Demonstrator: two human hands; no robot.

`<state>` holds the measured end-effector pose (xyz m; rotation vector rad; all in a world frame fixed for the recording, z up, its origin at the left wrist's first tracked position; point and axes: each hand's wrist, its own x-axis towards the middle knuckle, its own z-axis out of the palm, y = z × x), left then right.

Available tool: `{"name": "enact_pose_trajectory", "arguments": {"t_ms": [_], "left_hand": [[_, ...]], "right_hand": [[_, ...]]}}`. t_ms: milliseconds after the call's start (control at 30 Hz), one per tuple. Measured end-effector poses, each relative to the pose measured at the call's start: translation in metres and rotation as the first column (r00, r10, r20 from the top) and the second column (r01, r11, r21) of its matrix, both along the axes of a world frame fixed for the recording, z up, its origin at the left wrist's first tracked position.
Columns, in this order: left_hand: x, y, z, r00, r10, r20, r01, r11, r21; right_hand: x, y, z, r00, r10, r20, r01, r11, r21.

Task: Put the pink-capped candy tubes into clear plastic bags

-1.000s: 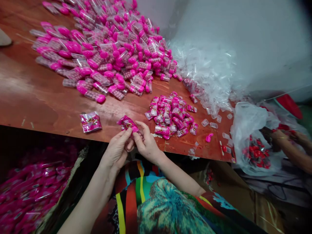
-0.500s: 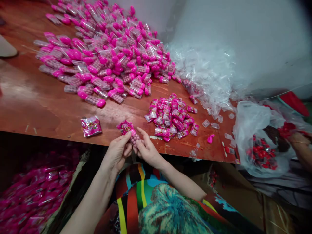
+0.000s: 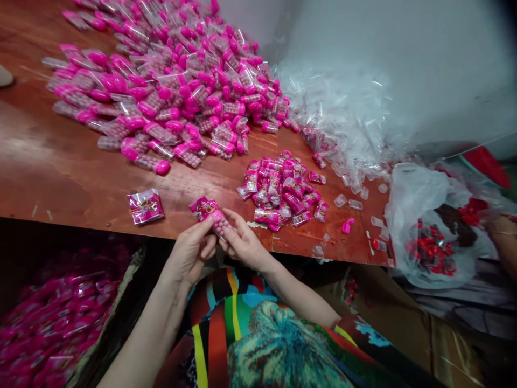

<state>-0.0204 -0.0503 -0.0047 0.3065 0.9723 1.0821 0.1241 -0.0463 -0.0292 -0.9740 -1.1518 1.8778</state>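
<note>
My left hand [image 3: 194,245] and my right hand [image 3: 241,241] both hold one clear tube of pink balls [image 3: 219,224] near the table's front edge. A shiny pink printed wrapper [image 3: 202,207] shows at the tube's far end; whether it covers that end I cannot tell. My fingers are closed on the tube from both sides. Left of my hands lies a flat pink packet [image 3: 146,206]. To the right is a small pile of pink wrapped pieces [image 3: 278,188]. Behind, a large heap of filled tubes with pink ends [image 3: 169,91] covers the table.
Clear empty containers [image 3: 339,113] are heaped by the wall. A plastic bag with red pieces [image 3: 407,210] stands at the right, beside another person's arm [image 3: 503,237]. Pink packets [image 3: 60,318] fill a container below left. A pink cap [image 3: 348,225] lies on the table [image 3: 72,188].
The view has shifted slightly, so the table's contents sit a little further left and up. Both hands keep hold of the tube. The other person's arm has moved slightly right.
</note>
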Motion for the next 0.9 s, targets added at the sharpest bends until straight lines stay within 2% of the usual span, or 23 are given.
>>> {"name": "enact_pose_trajectory", "arguments": {"t_ms": [67, 167, 233, 300, 400, 467, 567, 633, 767, 900], "left_hand": [[0.001, 0.002, -0.001, 0.998, 0.044, 0.054, -0.043, 0.999, -0.021], [0.007, 0.004, -0.003, 0.99, 0.114, 0.087, -0.109, 0.992, -0.064], [0.01, 0.005, -0.004, 0.985, 0.146, 0.089, -0.138, 0.986, -0.093], [0.011, 0.006, -0.006, 0.983, 0.158, 0.091, -0.149, 0.984, -0.102], [0.008, 0.006, -0.009, 0.991, 0.106, 0.08, -0.1, 0.993, -0.068], [0.004, 0.005, -0.011, 0.997, 0.059, 0.055, -0.056, 0.997, -0.052], [0.001, 0.003, -0.012, 0.999, 0.031, 0.025, -0.029, 0.999, -0.042], [0.001, 0.001, -0.011, 0.999, 0.024, 0.029, -0.022, 0.999, -0.039], [0.004, -0.003, -0.006, 0.998, 0.043, 0.043, -0.042, 0.999, -0.034], [0.007, -0.003, -0.002, 0.999, 0.037, 0.027, -0.037, 0.999, 0.004]], "right_hand": [[-0.001, -0.004, 0.0, 0.987, -0.032, 0.159, 0.008, 0.989, 0.147], [-0.001, -0.009, 0.008, 0.891, -0.069, 0.448, -0.093, 0.939, 0.33], [-0.003, -0.011, 0.012, 0.853, -0.115, 0.509, -0.11, 0.914, 0.39], [-0.006, -0.011, 0.012, 0.902, -0.111, 0.418, -0.053, 0.931, 0.361], [-0.01, -0.01, 0.009, 0.988, -0.046, 0.146, 0.02, 0.985, 0.173], [-0.011, -0.009, 0.01, 1.0, -0.011, 0.018, 0.01, 0.999, 0.036], [-0.011, -0.009, 0.015, 0.997, 0.053, -0.053, -0.058, 0.995, -0.085], [-0.01, -0.01, 0.016, 0.999, 0.05, -0.015, -0.051, 0.997, -0.056], [-0.011, -0.011, 0.011, 0.983, -0.055, 0.177, 0.034, 0.992, 0.122], [-0.005, -0.007, 0.007, 0.973, -0.03, 0.227, -0.015, 0.98, 0.197]]}}
